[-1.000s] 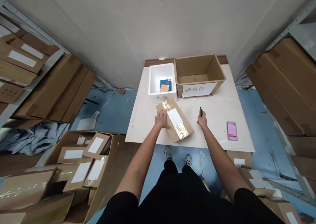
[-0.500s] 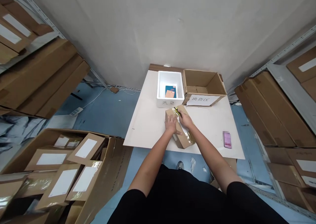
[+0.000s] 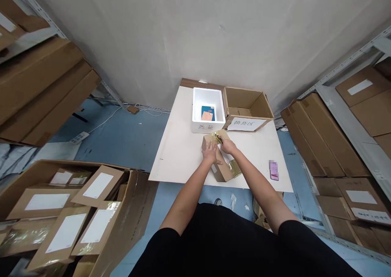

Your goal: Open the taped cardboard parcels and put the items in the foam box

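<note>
A taped cardboard box (image 3: 222, 172) lies at an angle on the white table (image 3: 177, 154), its near end by the front edge. My left hand (image 3: 210, 152) presses on its left side, fingers spread and thumb out to the right. Closed in my right hand (image 3: 227, 145) is a yellow and black utility knife (image 3: 219, 139), its tip end at the tape on the far end of the box. The blade itself is too small to make out. Clear shiny tape also covers the near end, and a white label is partly hidden beneath my hands.
Behind stand a white foam box (image 3: 208, 126) holding a blue and a peach notebook, and an open carton (image 3: 247, 100) with a handwritten paper sign. A phone (image 3: 274, 171) lies at right. A large carton (image 3: 143, 191) of parcels stands at left; shelves with boxes flank both sides.
The knife in my right hand has shifted slightly at the box's far end and now shows less. My left hand stays on the box. The whole view has moved a little.
</note>
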